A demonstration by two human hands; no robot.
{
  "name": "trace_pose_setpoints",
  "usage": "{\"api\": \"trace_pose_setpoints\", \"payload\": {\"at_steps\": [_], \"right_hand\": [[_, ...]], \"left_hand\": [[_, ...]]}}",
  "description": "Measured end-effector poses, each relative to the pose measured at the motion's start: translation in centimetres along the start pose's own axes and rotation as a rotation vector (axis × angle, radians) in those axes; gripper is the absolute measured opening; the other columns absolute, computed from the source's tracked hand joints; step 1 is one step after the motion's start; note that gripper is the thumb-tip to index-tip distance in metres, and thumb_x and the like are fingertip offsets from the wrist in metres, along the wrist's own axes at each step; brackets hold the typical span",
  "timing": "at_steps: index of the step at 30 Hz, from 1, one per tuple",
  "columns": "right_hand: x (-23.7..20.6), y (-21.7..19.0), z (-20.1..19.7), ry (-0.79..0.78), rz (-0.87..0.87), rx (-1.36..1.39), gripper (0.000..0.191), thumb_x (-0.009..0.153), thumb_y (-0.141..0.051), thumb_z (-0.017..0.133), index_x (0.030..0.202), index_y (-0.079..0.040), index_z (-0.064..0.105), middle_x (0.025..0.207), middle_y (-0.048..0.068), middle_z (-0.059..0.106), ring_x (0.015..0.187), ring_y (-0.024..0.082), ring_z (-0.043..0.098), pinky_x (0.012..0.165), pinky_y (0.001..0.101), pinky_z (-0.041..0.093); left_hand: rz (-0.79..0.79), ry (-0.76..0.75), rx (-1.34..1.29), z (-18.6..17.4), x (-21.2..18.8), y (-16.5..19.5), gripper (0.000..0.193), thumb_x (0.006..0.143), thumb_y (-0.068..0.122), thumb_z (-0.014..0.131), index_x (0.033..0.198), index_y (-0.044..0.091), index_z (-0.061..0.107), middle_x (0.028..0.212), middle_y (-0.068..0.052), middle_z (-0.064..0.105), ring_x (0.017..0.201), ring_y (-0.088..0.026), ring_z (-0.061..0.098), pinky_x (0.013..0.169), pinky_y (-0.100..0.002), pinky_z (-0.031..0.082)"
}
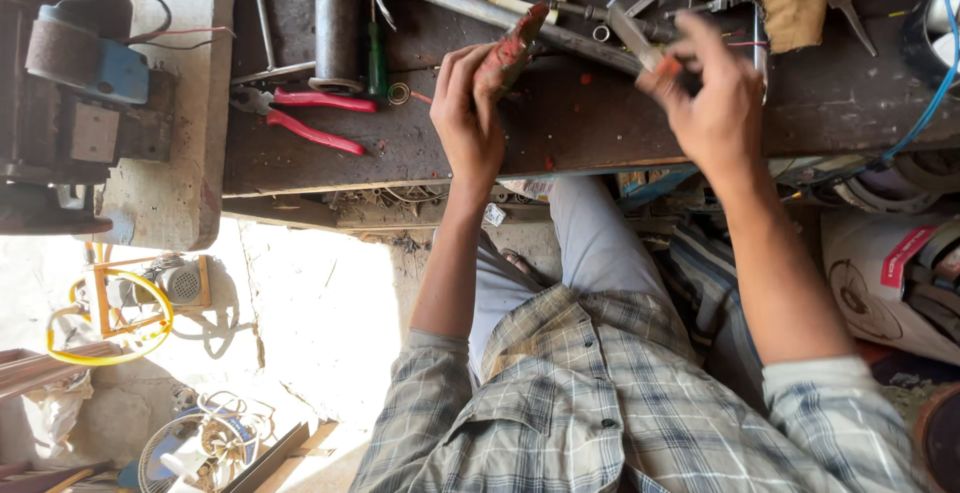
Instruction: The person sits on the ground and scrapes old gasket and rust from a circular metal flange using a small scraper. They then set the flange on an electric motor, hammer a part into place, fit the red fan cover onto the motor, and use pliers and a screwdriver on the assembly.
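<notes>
Head view: red-stained part (510,48) gripped by left hand (467,113), small metal tool (640,45) pinched by right hand (715,103), work seemingly midway

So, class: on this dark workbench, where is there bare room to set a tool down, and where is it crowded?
Bare bench shows below the red-handled pliers, left of the left hand, and between both hands near the front edge. Another dark patch lies right of the right hand. The back strip is crowded: metal cylinder, green screwdriver, long rod.
</notes>
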State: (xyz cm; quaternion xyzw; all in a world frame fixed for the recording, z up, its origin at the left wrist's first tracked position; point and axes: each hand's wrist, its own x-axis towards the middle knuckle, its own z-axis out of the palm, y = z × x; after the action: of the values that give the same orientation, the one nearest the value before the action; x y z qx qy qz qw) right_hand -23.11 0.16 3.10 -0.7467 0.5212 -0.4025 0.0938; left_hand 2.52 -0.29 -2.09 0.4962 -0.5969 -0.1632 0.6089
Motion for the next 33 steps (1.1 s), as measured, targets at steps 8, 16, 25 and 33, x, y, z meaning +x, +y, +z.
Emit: {"api": "trace_pose_setpoints", "payload": {"at_steps": [8, 16, 25, 33], "right_hand": [[-3.6, 1.4, 0.1, -0.086, -0.081, -0.158, 0.041, 0.101, -0.014, 0.084, 0.137, -0.003, 0.067, 0.111, 0.014, 0.073, 0.093, 0.021, 0.072, 0.077, 0.0335, 0.058], [-5.1, -4.0, -0.1, -0.197, 0.399, 0.868, 0.026, 0.117, -0.022, 0.057, 0.128, 0.000, 0.066, 0.116, 0.003, 0.074, 0.089, 0.012, 0.067, 0.075, 0.0285, 0.058], [-5.5, -6.6, -1.8, -0.209, -0.135, 0.108, 0.035, 0.109, -0.015, 0.066, 0.141, -0.002, 0.066, 0.103, 0.016, 0.073, 0.082, 0.024, 0.071, 0.070, 0.0368, 0.057], [-6.4, -7.8, -2.9, -0.258, 0.013, 0.183, 0.030, 0.107, -0.025, 0.069, 0.116, 0.003, 0.068, 0.087, 0.012, 0.069, 0.077, 0.022, 0.071, 0.065, 0.0358, 0.055]], "left_hand": [[0.062, -0.016, -0.065, -1.5, -0.3, -0.1, 0.037, 0.098, 0.027, 0.074, 0.122, 0.000, 0.066, 0.113, -0.012, 0.066, 0.102, -0.025, 0.068, 0.090, -0.036, 0.057], [0.109, -0.175, 0.055, -3.0, -2.8, 3.4, 0.049, 0.082, 0.028, 0.091, 0.120, 0.004, 0.072, 0.113, -0.014, 0.067, 0.097, -0.028, 0.070, 0.083, -0.036, 0.057], [0.049, -0.299, -0.159, -3.1, -3.8, 5.7, 0.039, 0.097, 0.020, 0.082, 0.127, 0.001, 0.066, 0.122, -0.012, 0.068, 0.106, -0.027, 0.071, 0.093, -0.034, 0.057], [0.035, -0.228, -0.025, -1.1, -5.0, 5.8, 0.062, 0.073, 0.044, 0.089, 0.118, 0.005, 0.070, 0.104, -0.010, 0.059, 0.092, -0.025, 0.063, 0.082, -0.035, 0.054]]}}
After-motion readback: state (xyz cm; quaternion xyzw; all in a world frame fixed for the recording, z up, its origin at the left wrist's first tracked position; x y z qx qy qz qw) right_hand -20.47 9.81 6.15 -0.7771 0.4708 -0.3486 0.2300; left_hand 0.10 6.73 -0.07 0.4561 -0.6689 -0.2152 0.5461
